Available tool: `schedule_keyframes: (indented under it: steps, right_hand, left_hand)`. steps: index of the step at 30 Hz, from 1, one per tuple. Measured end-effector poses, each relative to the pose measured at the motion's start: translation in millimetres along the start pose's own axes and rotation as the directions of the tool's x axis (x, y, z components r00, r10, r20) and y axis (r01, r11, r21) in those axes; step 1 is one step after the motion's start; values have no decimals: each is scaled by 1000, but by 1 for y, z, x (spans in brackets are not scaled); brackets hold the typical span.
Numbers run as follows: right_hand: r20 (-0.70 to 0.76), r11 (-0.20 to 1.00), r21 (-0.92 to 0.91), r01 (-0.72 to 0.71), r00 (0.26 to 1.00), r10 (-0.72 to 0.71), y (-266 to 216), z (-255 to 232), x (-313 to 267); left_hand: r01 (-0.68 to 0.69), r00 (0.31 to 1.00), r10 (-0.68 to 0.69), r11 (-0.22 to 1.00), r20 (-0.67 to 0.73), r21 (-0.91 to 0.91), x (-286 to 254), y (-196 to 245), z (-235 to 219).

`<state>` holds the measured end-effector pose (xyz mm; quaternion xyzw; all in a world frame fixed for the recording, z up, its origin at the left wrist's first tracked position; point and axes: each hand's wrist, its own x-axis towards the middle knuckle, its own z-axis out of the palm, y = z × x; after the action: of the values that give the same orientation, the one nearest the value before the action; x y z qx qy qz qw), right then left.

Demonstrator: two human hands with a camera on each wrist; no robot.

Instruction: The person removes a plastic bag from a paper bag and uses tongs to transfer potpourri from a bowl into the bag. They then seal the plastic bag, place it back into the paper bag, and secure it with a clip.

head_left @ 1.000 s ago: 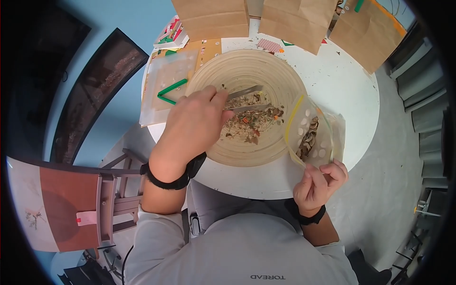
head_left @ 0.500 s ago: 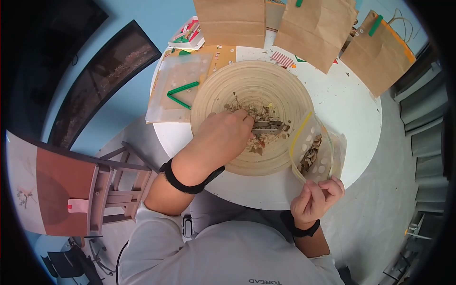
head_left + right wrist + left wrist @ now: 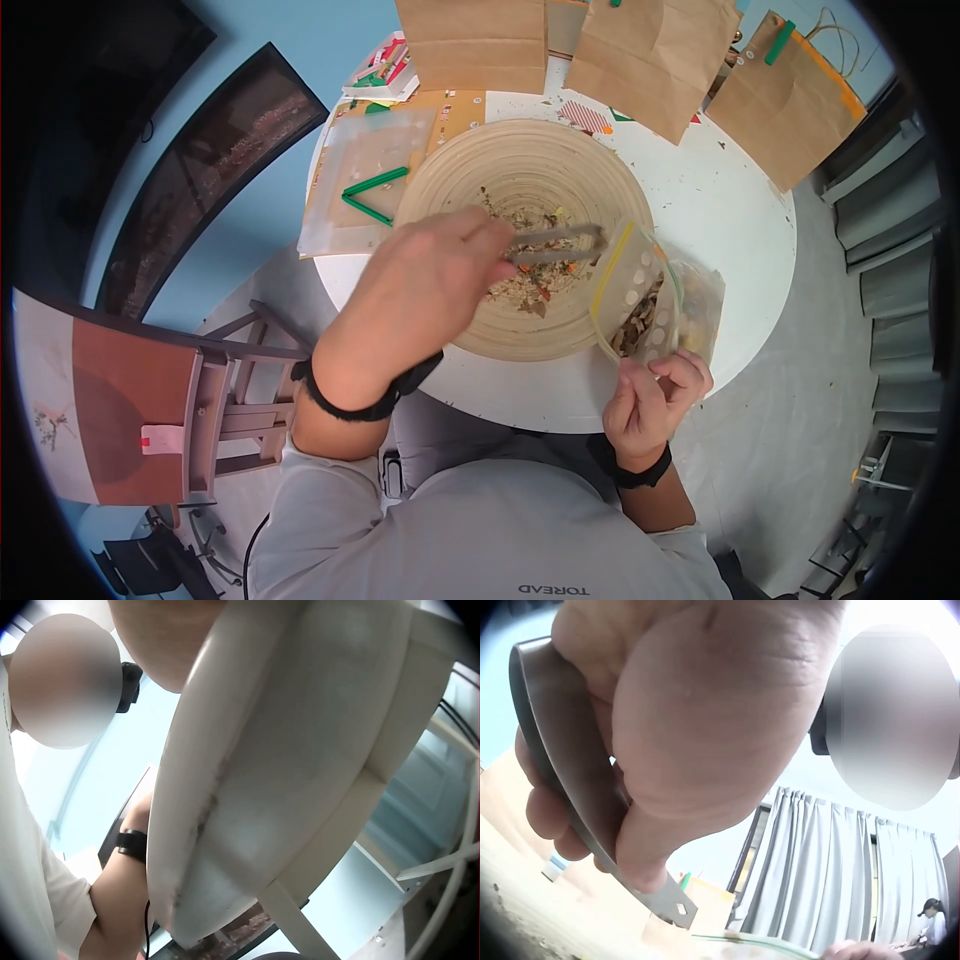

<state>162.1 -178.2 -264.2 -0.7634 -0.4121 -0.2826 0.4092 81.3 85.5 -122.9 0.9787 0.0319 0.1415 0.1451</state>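
Note:
My left hand [image 3: 430, 270] grips metal tongs [image 3: 560, 257] over a wide, shallow wooden bowl [image 3: 520, 150]. The tongs' tips point right, close to the bag's mouth; a small dark bit shows at them. Dried, crumbly bits [image 3: 540, 292] lie in the bowl. In the left wrist view the fingers curl round the bent metal band of the tongs [image 3: 566, 724]. My right hand [image 3: 655, 405] pinches the near edge of a clear zip bag [image 3: 618, 278] with a yellow seal strip and pale dots. Brown dried slices [image 3: 636, 322] sit inside it.
Brown paper bags [image 3: 640, 65] stand along the back of the white round table [image 3: 740, 220]. Left of the bowl, a green clip [image 3: 368, 184] lies opened on a translucent plastic sheet [image 3: 330, 215]. A small box of clips [image 3: 380, 72] stands behind it.
From inside the bowl, the tongs have lifted and swung toward the bag's mouth. The left hand has drawn up with them. The right hand keeps its hold on the bag.

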Motion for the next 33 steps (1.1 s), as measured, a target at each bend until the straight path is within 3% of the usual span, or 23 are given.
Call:
schedule_keyframes:
  steps: [4, 7, 10, 14, 22, 28, 31, 33]
  right_hand:
    - [-6, 1000, 10, 8, 1000, -8, -2, 0, 3]
    - [-11, 1000, 8, -3, 1000, 3, -3, -1, 3]
    - [-15, 1000, 13, 4, 1000, -3, -3, -1, 4]
    - [-15, 999, 33, -7, 1000, 8, 0, 1, -1]
    - [-8, 999, 31, 4, 1000, -4, 0, 0, 0]
    - [-12, 999, 41, 12, 1000, -11, 0, 1, 1]
    - [-8, 999, 31, 15, 1000, -14, -2, 1, 3]
    - [-8, 1000, 26, 16, 1000, -16, -2, 1, 4]
  left_hand:
    - [-80, 995, 83, 996, 54, -50, -3, 22, 13]
    - [58, 998, -57, 998, -8, 39, -9, 6, 13]
    - [158, 984, -171, 966, 47, 203, -14, -5, 21]
    - [170, 974, -203, 949, 100, 266, -11, 1, 31]
    - [135, 983, -158, 968, 96, 210, -11, -8, 42]
    - [115, 993, -108, 976, -44, 185, -12, -13, 25]
    - [78, 994, -67, 990, -91, 121, -7, 4, 11]
    - [-44, 995, 44, 999, -84, 5, -7, 13, 17]
